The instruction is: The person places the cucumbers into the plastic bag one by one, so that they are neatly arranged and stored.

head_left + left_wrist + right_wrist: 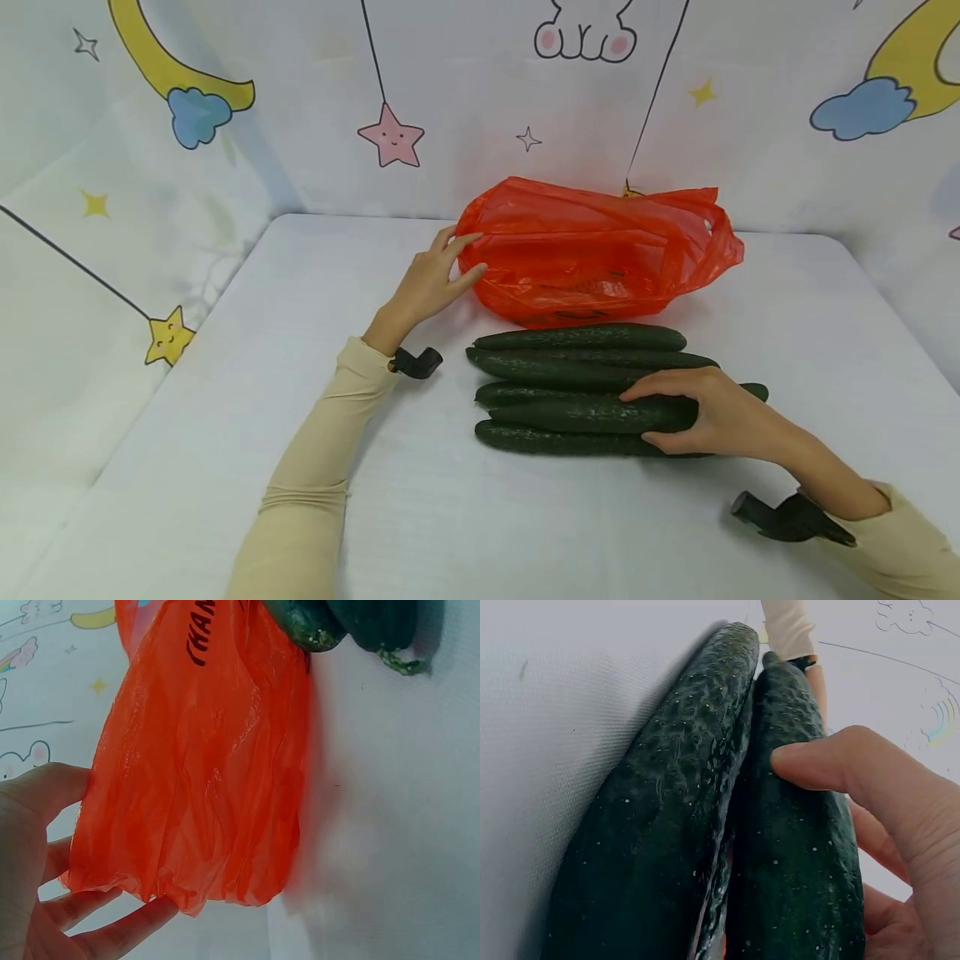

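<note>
Several dark green cucumbers lie side by side on the white table. My right hand grips one of the nearer ones around its right part. In the right wrist view the thumb lies across this cucumber, the fingers are on its far side, and another cucumber lies alongside. Behind the row stands a red plastic bag, its mouth spread toward me. My left hand touches the bag's left side with spread fingers; in the left wrist view they rest at the edge of the bag.
The white table extends in front of the cucumbers and to both sides. A white backdrop with drawn stars, moons and clouds rises behind the bag. Dark devices are strapped on both wrists.
</note>
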A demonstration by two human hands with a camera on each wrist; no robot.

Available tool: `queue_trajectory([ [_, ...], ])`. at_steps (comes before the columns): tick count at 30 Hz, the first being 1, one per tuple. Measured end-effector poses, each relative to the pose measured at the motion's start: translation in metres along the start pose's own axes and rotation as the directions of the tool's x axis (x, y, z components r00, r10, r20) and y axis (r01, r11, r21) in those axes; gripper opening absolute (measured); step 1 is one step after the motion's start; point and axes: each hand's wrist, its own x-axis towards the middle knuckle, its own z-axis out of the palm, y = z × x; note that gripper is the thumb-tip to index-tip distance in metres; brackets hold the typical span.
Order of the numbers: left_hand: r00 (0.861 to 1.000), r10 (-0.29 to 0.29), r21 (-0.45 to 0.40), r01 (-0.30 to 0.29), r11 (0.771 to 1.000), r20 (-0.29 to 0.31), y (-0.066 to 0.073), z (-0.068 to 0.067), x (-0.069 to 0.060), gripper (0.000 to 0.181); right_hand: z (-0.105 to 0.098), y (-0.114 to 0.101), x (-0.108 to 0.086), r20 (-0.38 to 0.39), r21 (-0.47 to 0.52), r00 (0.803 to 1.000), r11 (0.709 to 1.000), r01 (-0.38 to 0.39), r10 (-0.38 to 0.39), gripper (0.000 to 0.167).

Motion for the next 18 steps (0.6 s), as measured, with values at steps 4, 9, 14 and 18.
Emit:
queue_trajectory([
  [4,1.0,-0.007,-0.001,0.007,1.0,0.005,-0.001,-0.001,-0.001,0.055,-0.002,-0.001,0.002,-0.015,0.002,1.0,1.0,-0.002,0.002,0.052],
  [9,1.0,-0.012,-0.002,0.012,1.0,0.015,-0.002,-0.001,-0.001,0.056,-0.006,0.0,0.009,-0.024,0.01,1.0,1.0,0.01,-0.01,0.057],
  [14,1.0,0.002,0.008,-0.002,1.0,0.004,-0.002,-0.001,-0.001,0.055,-0.01,0.0,0.017,-0.036,0.006,0.999,1.0,0.01,-0.01,0.059],
  [18,1.0,0.012,0.012,-0.012,1.0,0.005,-0.001,-0.001,0.0,0.056,-0.014,-0.003,0.024,-0.056,0.003,0.998,1.0,0.017,-0.017,0.059],
])
